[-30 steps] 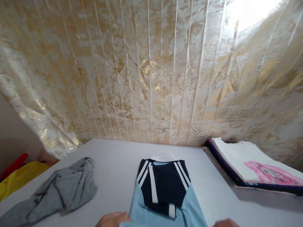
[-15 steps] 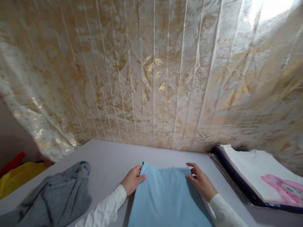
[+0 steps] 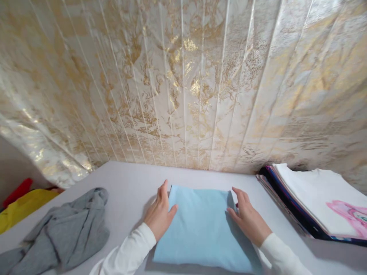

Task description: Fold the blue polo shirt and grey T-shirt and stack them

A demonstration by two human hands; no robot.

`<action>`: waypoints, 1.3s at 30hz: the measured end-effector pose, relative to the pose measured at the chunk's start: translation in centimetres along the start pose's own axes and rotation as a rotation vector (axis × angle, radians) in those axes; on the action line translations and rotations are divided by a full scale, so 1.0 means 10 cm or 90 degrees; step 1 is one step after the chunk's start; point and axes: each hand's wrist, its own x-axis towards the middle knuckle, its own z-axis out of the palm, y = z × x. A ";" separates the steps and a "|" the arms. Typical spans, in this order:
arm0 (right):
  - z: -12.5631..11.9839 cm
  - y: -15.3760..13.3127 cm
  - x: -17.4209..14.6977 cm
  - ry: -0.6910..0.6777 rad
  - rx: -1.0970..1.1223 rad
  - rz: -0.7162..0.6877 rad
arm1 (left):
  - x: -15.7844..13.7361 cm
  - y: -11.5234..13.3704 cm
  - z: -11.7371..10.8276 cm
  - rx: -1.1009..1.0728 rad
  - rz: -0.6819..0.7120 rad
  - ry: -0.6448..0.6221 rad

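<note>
The left hand (image 3: 159,215) lies flat, fingers extended and together, pressed against the left edge of the folded light-blue fabric garment (image 3: 200,229); it grips nothing. The right hand (image 3: 248,219) lies likewise open and flat against the garment's right edge, gripping nothing. Both wrists carry white long sleeves (image 3: 129,252), cut off by the lower frame edge. The garment rests as a rectangle at the centre of the pale grey table surface (image 3: 134,183), between the hands; its inner layers are hidden by the fold.

To the left lies a crumpled grey knit garment (image 3: 65,233), partly cut off at the lower left corner. Beyond the table's left edge, yellow and red cloth (image 3: 25,204) is only partly visible. To the right sits a stack of folded clothes (image 3: 312,202), topped by a white shirt with a pink print (image 3: 348,215), cut off at the frame edge. A gold-and-cream crinkled curtain (image 3: 183,84) hangs behind.
</note>
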 end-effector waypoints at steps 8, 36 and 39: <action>0.07 -0.50 -0.55 -0.030 -0.167 -0.237 | -0.52 0.10 0.27 0.325 0.312 -0.114; 0.28 -0.44 -0.13 -0.186 -0.171 -0.096 | -0.28 0.12 0.61 0.401 0.175 -0.038; 0.18 -0.43 -0.16 -0.175 -0.170 -0.096 | -0.27 0.11 0.48 0.411 0.194 -0.067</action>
